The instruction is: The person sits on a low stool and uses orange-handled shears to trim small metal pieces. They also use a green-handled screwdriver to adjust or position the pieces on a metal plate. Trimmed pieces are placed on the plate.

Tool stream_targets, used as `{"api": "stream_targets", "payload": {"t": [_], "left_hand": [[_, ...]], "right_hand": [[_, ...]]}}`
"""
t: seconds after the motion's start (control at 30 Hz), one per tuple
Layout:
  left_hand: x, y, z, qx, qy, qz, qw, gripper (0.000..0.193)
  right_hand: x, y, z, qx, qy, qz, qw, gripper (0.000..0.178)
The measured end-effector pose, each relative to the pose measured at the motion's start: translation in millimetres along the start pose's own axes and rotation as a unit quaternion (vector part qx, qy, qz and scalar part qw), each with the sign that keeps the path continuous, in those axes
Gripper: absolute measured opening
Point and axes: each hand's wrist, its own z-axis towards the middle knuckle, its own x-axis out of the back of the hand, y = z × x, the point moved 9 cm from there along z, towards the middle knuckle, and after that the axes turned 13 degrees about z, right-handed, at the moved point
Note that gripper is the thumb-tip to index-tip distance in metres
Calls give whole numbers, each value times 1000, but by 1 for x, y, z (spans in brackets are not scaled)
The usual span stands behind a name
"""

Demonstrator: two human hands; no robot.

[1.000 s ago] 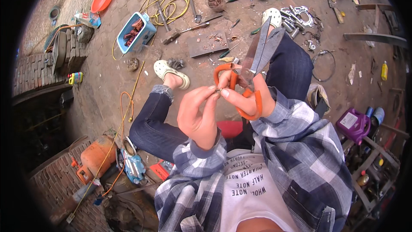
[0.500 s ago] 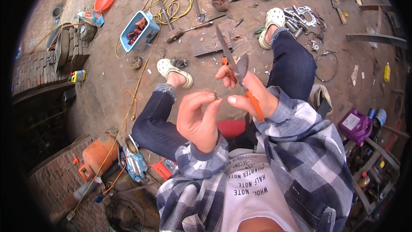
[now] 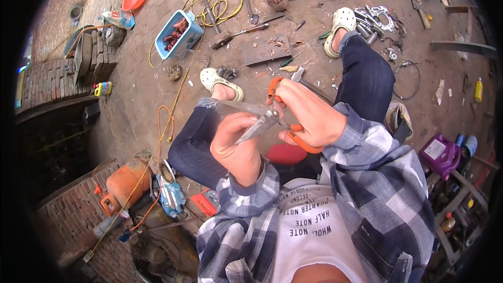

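Note:
My right hand (image 3: 309, 112) grips a pair of scissors (image 3: 263, 126) with orange loop handles. The blades stand apart and point left, across the front of my left hand (image 3: 234, 144). One blade lies over the fingers of that hand as I see it; the other, smeared by motion, reaches past its far side. My left thumb and fingers are closed together near the blades. Whatever they pinch is hidden behind the metal.
Ahead on the ground lie a flat metal block (image 3: 266, 51), a hammer (image 3: 222, 39) and a blue tub (image 3: 178, 35) holding reddish-brown pieces. Yellow hose (image 3: 226, 8) coils behind them. Metal engine parts (image 3: 374, 23) are scattered beyond my right foot. A purple jug (image 3: 439, 156) stands right.
The scissors have swung from pointing away, up in my right hand, to pointing left over my left hand. The small dark bit at my left fingertips is now hidden.

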Motion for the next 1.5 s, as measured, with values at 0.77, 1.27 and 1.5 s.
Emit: {"api": "stream_targets", "payload": {"t": [0.77, 1.27, 1.5], "left_hand": [[7, -4, 7, -5, -17, 77, 997, 12], [13, -24, 12, 25, -84, 60, 994, 14], [13, -27, 12, 33, -80, 35, 996, 13]], "right_hand": [[-15, 29, -15, -139, 13, -32, 990, 37], [-27, 33, -14, -110, -42, 23, 993, 53], [-25, 29, -14, -105, -30, 9, 994, 52]]}}
